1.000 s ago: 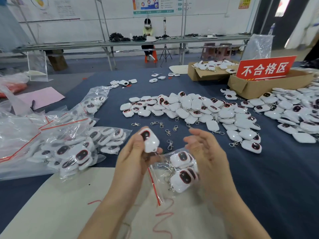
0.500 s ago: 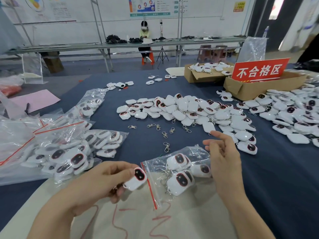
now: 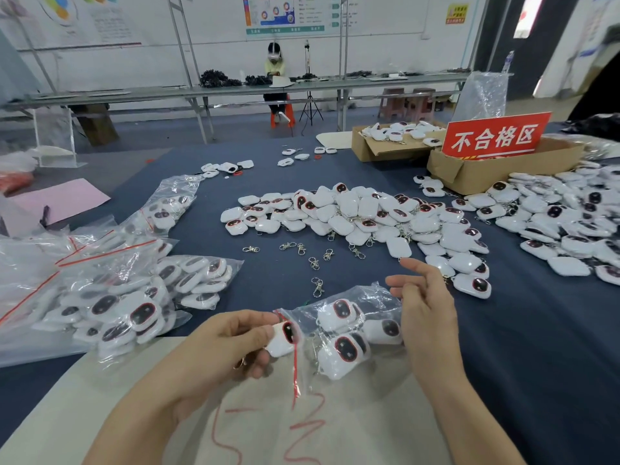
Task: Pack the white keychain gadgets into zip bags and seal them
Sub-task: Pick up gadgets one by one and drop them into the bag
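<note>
At lower centre the left hand (image 3: 231,347) pinches a white gadget (image 3: 283,337) at the zip bag's (image 3: 369,297) red-striped mouth. The bag runs rightward from it, its far end by the loose-fingered, empty right hand (image 3: 426,317). The blue surface (image 3: 536,347) holds a gadget pile (image 3: 352,213) above and filled bags (image 3: 134,313) at left, with a workshop beyond.

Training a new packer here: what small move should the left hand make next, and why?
Probably slide the gadget rightward into the zip bag: the left hand holds it right at the red-lined mouth, not fully inside, and the bag is unsealed.
</note>
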